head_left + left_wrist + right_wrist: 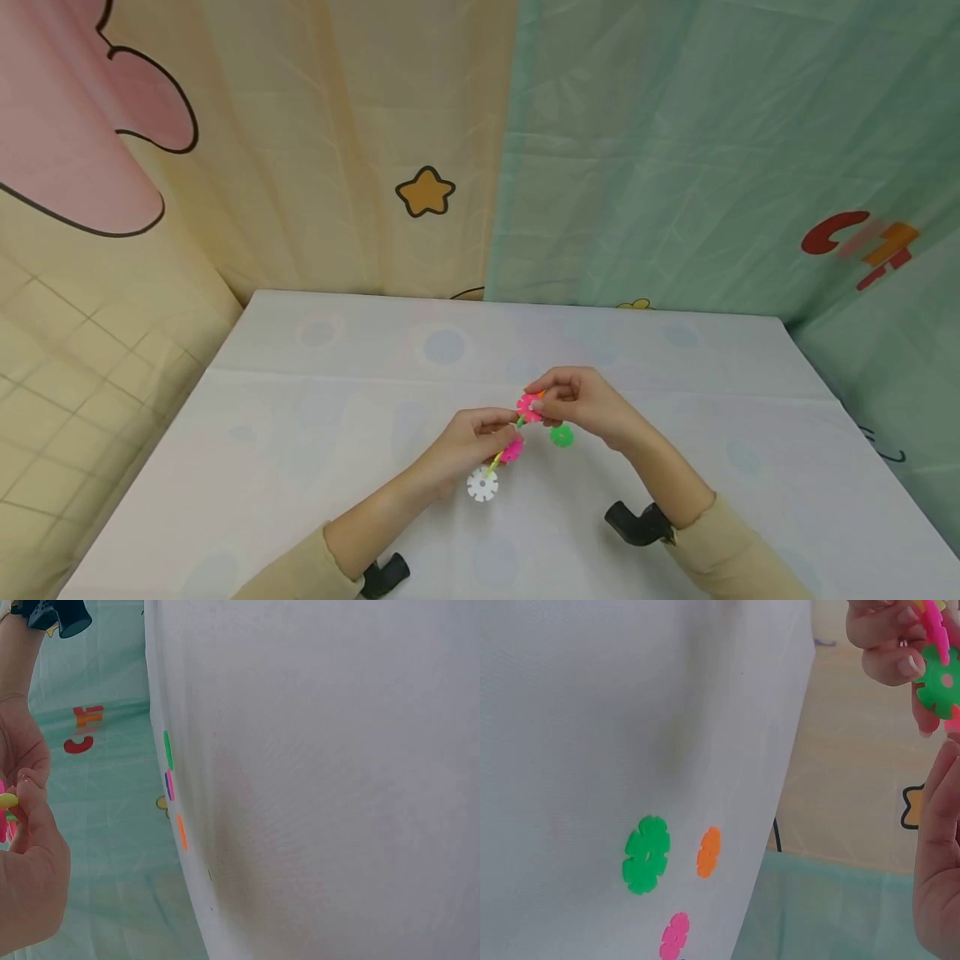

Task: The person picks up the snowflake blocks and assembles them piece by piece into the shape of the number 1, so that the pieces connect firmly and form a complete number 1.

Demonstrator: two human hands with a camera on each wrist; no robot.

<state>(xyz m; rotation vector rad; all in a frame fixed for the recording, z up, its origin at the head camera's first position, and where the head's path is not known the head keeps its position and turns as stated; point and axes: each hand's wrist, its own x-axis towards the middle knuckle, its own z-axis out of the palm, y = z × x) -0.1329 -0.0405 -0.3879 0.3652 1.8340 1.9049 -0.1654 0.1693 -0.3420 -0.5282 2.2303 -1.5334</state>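
Observation:
Both hands hold a chain of notched, flower-shaped plastic discs joined edge to edge above the table. My left hand (476, 442) pinches the chain near its middle, at a pink disc (513, 451). A yellow disc (492, 464), seen nearly edge-on, and a white disc (482, 485) hang below it at the near end. My right hand (583, 406) pinches another pink disc (528, 407) at the far end. Between the hands is a green disc (939, 684), broad side showing in the right wrist view. Fingers hide parts of the chain.
Loose discs lie on the white-covered table (337, 417) beyond the hands: a green one (646, 855), an orange one (709, 852) and a pink one (675, 936). A blue edge (168, 785) shows beside the pink. Printed curtains (360, 150) hang behind the table.

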